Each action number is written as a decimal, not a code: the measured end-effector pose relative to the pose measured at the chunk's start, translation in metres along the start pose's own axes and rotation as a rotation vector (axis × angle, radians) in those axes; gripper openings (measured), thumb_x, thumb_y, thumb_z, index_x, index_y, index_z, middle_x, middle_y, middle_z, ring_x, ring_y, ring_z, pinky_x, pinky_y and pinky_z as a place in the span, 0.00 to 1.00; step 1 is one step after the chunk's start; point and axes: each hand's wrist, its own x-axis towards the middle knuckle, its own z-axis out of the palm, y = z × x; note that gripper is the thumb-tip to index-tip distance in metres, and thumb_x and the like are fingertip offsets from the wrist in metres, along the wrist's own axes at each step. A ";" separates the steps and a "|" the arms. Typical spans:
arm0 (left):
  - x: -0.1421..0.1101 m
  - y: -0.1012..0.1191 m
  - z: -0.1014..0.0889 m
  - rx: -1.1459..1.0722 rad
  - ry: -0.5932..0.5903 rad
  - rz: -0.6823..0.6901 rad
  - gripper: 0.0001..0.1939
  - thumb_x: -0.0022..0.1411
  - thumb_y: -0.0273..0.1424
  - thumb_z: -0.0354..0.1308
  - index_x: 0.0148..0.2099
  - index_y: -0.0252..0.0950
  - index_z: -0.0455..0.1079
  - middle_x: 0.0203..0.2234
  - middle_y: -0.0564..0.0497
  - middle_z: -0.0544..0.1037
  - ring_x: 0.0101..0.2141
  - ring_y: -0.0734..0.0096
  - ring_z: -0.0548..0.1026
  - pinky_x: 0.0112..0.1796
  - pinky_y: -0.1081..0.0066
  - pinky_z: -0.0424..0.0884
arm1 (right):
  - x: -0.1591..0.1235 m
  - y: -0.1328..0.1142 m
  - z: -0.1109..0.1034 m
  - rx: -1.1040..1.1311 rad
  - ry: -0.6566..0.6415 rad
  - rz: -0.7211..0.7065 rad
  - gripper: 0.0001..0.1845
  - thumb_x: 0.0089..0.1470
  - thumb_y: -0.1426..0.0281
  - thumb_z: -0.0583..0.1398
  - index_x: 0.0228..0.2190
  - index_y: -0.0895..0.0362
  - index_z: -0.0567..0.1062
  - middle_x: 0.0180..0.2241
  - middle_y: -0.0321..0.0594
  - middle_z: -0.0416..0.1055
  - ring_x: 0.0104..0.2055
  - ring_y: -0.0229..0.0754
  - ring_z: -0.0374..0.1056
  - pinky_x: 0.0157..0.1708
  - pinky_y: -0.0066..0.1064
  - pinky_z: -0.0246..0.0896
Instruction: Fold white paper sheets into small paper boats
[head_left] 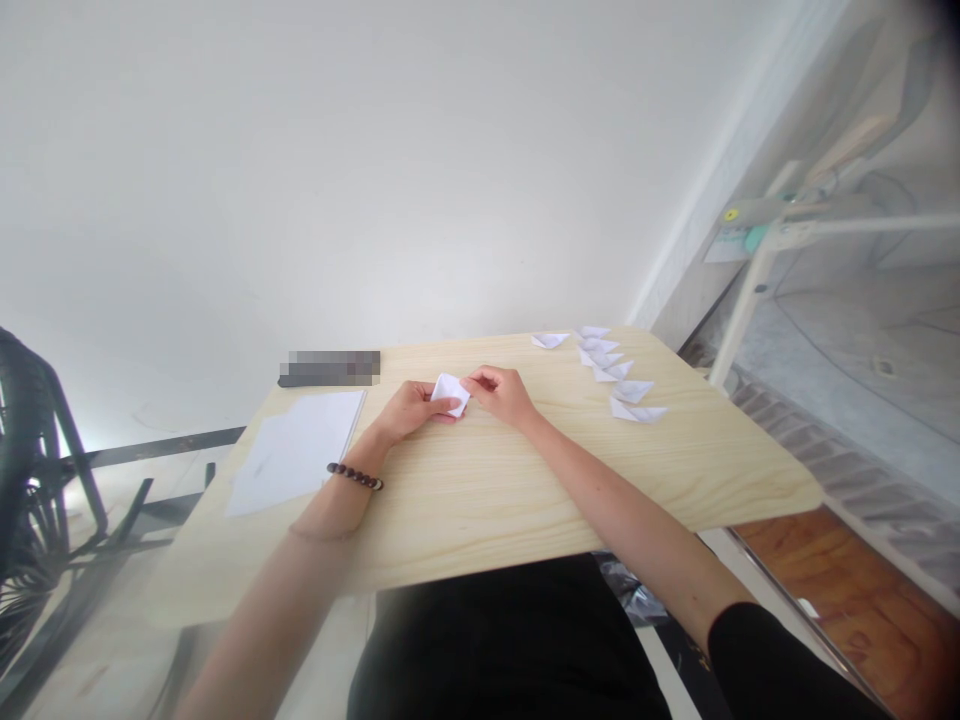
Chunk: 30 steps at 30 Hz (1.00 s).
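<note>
head view: we are looking forward and down over a pale worktop, working above its middle, probably because both arms are reaching that spot easily.
left grip: we are grasping the folded paper here, thumb pressing across its front and fingers supporting it from behind, likely so that it is staying steady and flat.
right grip: we are bringing the fingertips together at the right edge of the same piece, seemingly pinching it; this side is probably doing the finer work while the other is bracing.
piece in hand: it is sitting between the two grips, white, small and angular; its creases are showing too faintly for us to read.
paper boats: they are standing to the right of the right grip, most in a slanting row and one apart, presumably set there to be out of the way of our fingers.
white sheets: they are lying flat to the left of the left grip, overlapping, perhaps for easy reach.
dark object: it is resting beyond and left of the left grip, too blurred for us to identify.
beaded bracelet: it is circling the wrist just behind the left grip.
</note>
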 end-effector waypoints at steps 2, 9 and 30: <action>0.000 0.001 0.000 -0.023 -0.012 0.000 0.16 0.40 0.38 0.64 0.30 0.31 0.74 0.28 0.47 0.77 0.32 0.63 0.73 0.36 0.67 0.69 | 0.000 0.000 0.001 0.014 -0.011 0.012 0.15 0.47 0.61 0.54 0.22 0.60 0.71 0.21 0.35 0.68 0.23 0.32 0.60 0.25 0.24 0.53; 0.000 0.000 0.000 -0.129 -0.035 0.002 0.22 0.45 0.44 0.60 0.35 0.30 0.73 0.28 0.46 0.76 0.33 0.64 0.73 0.37 0.65 0.69 | 0.000 0.003 0.000 0.049 -0.005 0.065 0.16 0.48 0.59 0.53 0.23 0.60 0.70 0.20 0.34 0.66 0.22 0.31 0.58 0.23 0.23 0.53; 0.002 -0.003 -0.002 -0.134 -0.032 -0.015 0.22 0.43 0.39 0.63 0.39 0.29 0.71 0.33 0.43 0.77 0.35 0.61 0.74 0.40 0.63 0.68 | 0.000 0.005 0.000 0.172 -0.045 0.118 0.17 0.45 0.57 0.56 0.27 0.60 0.72 0.19 0.34 0.66 0.19 0.31 0.60 0.21 0.24 0.55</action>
